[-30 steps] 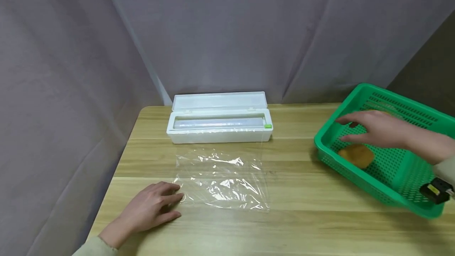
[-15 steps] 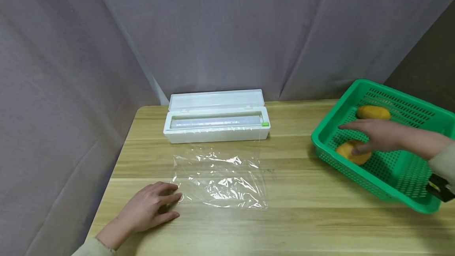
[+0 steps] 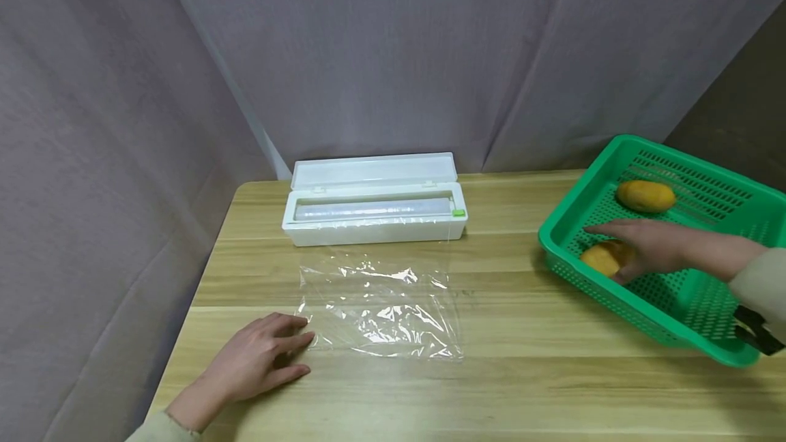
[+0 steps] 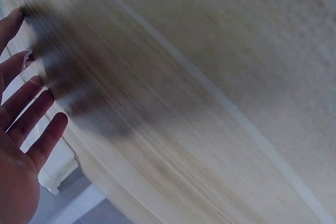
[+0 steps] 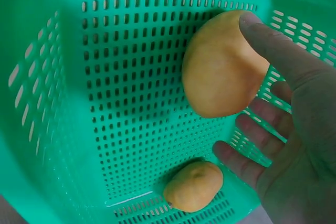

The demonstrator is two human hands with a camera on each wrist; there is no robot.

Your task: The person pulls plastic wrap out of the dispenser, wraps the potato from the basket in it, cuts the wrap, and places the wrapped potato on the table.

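In the head view my left hand [image 3: 254, 365] rests on the table with spread fingers. Its fingertips touch the left edge of a sheet of cling film [image 3: 381, 312], and a bit of film shows by a finger in the left wrist view. My right hand [image 3: 653, 247] reaches into a green basket [image 3: 651, 322] over the nearer yellow mango [image 3: 604, 258]. In the right wrist view the thumb lies over this mango [image 5: 223, 66], with the other fingers loosely extended along its side. A second mango [image 3: 646, 196] lies farther back in the basket.
A white cling film dispenser [image 3: 374, 232] stands at the back of the wooden table [image 3: 522, 394], its lid raised and a roll inside. The film runs forward from it. A green slider [image 3: 458, 213] sits at its right end. A grey curtain [image 3: 381, 53] hangs behind.
My right hand has come down over the nearer mango, its thumb moving to the fruit's near side. The farther mango has come into fuller view. My left hand stays in place.
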